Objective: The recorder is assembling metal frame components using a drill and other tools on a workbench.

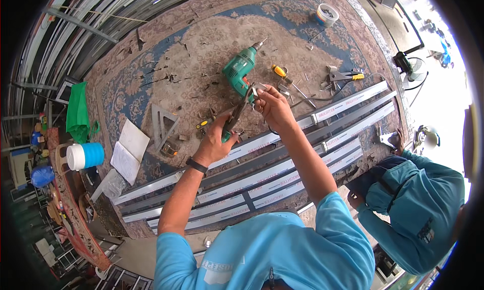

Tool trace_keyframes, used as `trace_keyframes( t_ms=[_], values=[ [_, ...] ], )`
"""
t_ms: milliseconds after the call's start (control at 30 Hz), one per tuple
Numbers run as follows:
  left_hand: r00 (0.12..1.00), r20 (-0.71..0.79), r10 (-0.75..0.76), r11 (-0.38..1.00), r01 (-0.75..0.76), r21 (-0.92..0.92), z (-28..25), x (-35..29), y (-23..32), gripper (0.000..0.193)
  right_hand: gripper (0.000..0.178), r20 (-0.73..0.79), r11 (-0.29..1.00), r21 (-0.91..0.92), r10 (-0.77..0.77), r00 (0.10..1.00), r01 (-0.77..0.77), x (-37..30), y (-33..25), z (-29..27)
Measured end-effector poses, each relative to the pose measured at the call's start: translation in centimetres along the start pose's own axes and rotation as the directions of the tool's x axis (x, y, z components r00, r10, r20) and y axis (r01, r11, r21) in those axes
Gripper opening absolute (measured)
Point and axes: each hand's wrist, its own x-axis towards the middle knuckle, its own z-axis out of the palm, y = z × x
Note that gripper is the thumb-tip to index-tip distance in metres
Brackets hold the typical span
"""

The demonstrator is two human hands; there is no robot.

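While two hands (242, 123) grip one pliers (233, 119)

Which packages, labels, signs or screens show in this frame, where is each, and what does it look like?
Protective film strips: on the long metal profiles across the bench, white with red lettering.
Round tub: far edge of the carpeted bench, white with blue and orange banding.
Clear plastic bag: left end of the profiles, crumpled, see-through.
Open notebook: left of the left hand, white pages.
No screens or signs.
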Motion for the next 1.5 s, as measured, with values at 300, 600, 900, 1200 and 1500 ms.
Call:
trace_keyframes(
  t_ms=[300, 600, 900, 1200, 1500],
  values=[
    [0.961, 0.082, -0.266, 0.960, 0.272, -0.073, -1.3, -2.0, -3.6, 0.050, 0.007, 0.023, 0.988, -0.155, -0.004, 1.000, 0.007, 0.4, -0.1, -0.5],
    [0.973, 0.190, -0.131, 0.984, 0.104, 0.145, -3.1, -0.9, -1.6, 0.070, 0.014, -0.043, 0.888, -0.460, -0.038, 0.998, 0.014, 0.4, -2.6, -1.0],
    [0.968, 0.224, -0.109, 0.971, 0.056, 0.232, -2.3, 0.1, -1.1, 0.074, 0.021, -0.088, 0.577, -0.814, -0.005, 0.996, -0.069, 0.4, -4.4, -1.9],
    [0.988, 0.149, -0.040, 0.958, -0.004, 0.286, -1.7, 0.0, -1.5, 0.059, 0.019, -0.134, 0.698, -0.710, -0.005, 0.991, -0.093, -0.5, -3.4, 0.5],
    [0.972, 0.200, -0.125, 0.980, 0.089, 0.177, -2.0, -1.7, -2.4, 0.060, 0.032, -0.061, 0.674, -0.730, 0.099, 0.993, -0.112, -1.7, -1.7, 0.7]
  ],
)
